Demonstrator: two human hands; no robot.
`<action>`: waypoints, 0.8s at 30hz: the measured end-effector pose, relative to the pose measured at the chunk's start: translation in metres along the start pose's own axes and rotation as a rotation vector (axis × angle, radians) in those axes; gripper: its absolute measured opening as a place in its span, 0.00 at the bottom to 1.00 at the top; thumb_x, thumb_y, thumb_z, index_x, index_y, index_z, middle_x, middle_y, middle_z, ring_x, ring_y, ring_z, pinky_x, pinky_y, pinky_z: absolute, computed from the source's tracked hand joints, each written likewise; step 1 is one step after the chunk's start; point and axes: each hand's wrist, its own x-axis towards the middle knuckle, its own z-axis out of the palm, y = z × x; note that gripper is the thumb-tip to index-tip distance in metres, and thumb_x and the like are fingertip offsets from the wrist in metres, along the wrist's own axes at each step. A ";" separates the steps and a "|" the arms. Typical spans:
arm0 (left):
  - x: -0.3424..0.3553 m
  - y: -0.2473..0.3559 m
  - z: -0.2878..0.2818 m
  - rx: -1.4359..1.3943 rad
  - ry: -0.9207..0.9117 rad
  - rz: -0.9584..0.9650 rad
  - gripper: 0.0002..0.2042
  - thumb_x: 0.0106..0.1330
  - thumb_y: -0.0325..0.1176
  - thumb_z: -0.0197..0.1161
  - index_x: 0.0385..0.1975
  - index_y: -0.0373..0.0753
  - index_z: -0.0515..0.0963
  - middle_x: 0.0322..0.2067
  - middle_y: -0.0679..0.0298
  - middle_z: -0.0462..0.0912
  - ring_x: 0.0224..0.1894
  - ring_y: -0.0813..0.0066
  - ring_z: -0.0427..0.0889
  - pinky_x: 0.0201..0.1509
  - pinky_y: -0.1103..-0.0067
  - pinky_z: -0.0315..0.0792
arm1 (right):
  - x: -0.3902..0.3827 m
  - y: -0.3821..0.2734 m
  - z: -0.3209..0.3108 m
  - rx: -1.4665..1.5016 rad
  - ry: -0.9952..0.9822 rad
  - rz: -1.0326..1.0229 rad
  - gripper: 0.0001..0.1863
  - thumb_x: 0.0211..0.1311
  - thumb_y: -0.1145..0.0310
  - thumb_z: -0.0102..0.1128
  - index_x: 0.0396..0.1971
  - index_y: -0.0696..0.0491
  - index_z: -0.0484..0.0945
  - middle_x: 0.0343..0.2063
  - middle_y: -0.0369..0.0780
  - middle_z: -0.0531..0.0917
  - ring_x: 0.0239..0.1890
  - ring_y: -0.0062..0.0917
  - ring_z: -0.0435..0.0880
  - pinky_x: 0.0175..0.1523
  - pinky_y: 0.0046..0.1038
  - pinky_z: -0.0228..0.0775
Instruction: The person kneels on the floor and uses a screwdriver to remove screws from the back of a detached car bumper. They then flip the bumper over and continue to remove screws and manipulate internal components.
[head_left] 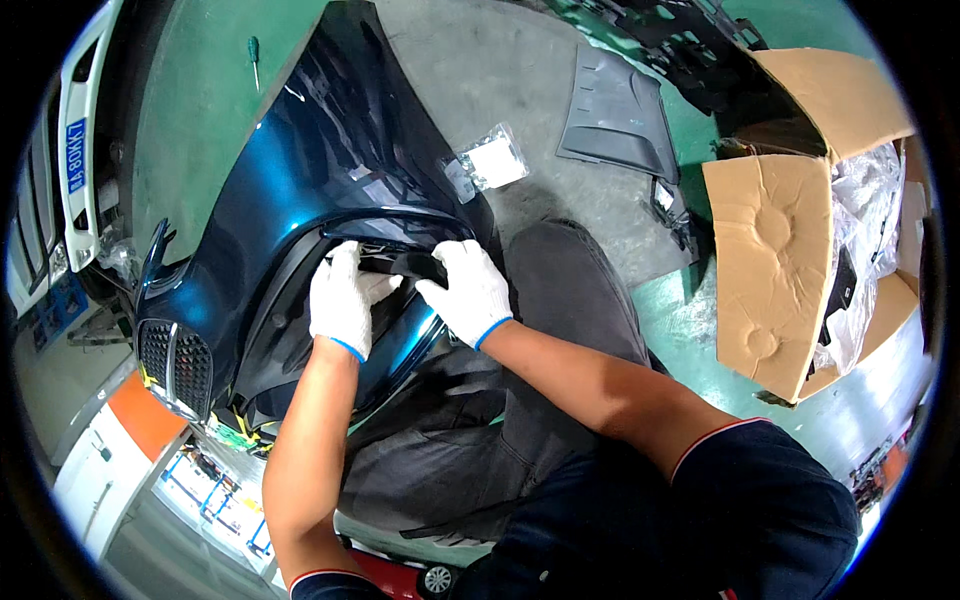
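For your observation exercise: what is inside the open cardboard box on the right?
The cardboard box holds crumpled clear plastic wrap with dark parts showing through it. The flap and wrap cover whatever lies deeper, so the rest cannot be seen.

**White gloves, navy shirt, dark trousers**

Both hands wear white knitted work gloves. The left glove (342,298) and the right glove (468,290) each end at the wrist in a thin blue band. The knit looks clean, with a fine ribbed weave over the fingers.

The forearms are bare from wrist to above the elbow.

The shirt is dark navy with short sleeves. The right sleeve (770,480) has a narrow red and white stripe along its hem; the left sleeve (330,583) shows the same stripe at its edge.

The trousers (560,330) are dark grey, a plain cloth that creases at the knee and thigh.
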 end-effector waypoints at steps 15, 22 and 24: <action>0.012 -0.002 0.001 0.045 -0.008 -0.016 0.22 0.78 0.47 0.57 0.43 0.26 0.74 0.37 0.41 0.84 0.42 0.49 0.88 0.52 0.58 0.85 | 0.017 -0.003 0.001 0.013 0.042 -0.131 0.20 0.56 0.60 0.75 0.46 0.51 0.83 0.42 0.47 0.80 0.49 0.44 0.81 0.54 0.44 0.77; 0.033 -0.017 -0.034 0.341 -0.268 0.213 0.18 0.80 0.46 0.59 0.42 0.33 0.79 0.36 0.52 0.86 0.43 0.58 0.88 0.52 0.60 0.84 | 0.017 0.000 0.003 0.012 0.059 -0.146 0.20 0.55 0.59 0.76 0.45 0.51 0.83 0.42 0.47 0.80 0.49 0.44 0.81 0.54 0.43 0.77; 0.046 -0.029 -0.052 0.545 -0.317 0.370 0.14 0.80 0.44 0.59 0.45 0.36 0.79 0.41 0.56 0.86 0.47 0.61 0.87 0.56 0.60 0.82 | 0.016 0.000 0.004 0.017 0.060 -0.149 0.21 0.55 0.59 0.76 0.45 0.51 0.83 0.42 0.47 0.80 0.49 0.44 0.82 0.54 0.43 0.78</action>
